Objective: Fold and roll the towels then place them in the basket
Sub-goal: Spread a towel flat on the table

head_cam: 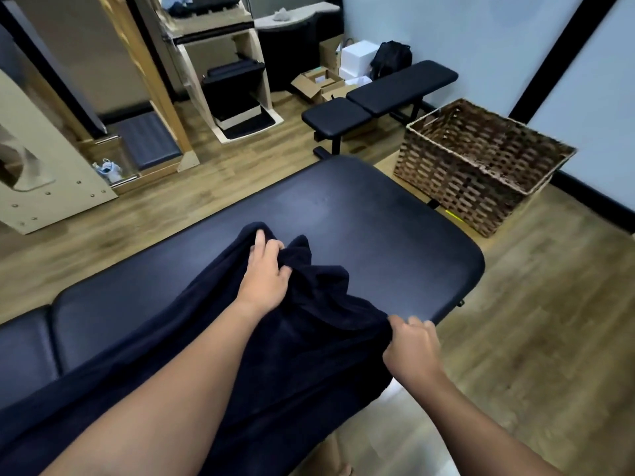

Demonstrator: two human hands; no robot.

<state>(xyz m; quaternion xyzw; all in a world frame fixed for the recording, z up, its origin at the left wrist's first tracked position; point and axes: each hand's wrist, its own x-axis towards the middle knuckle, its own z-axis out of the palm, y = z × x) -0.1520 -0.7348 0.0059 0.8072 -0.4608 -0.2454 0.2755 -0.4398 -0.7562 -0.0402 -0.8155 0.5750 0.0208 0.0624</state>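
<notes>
Spreading stage: left hand point(264, 273) gripping bunched dark towel point(302, 324) on tabletop point(395, 235), right hand point(410, 348) pinching its 3 o'clock edge. Next: flatten before folding.

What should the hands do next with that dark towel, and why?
Probably pull the towel flat across the padded table. It lies bunched and wrinkled, not yet folded. The left hand grips a far edge, the right hand pinches the near corner, so spreading apart should smooth it. The basket looks empty.

Left hand point(264, 273) extended, fingers curled; right hand point(410, 345) fisted, nearer.
</notes>
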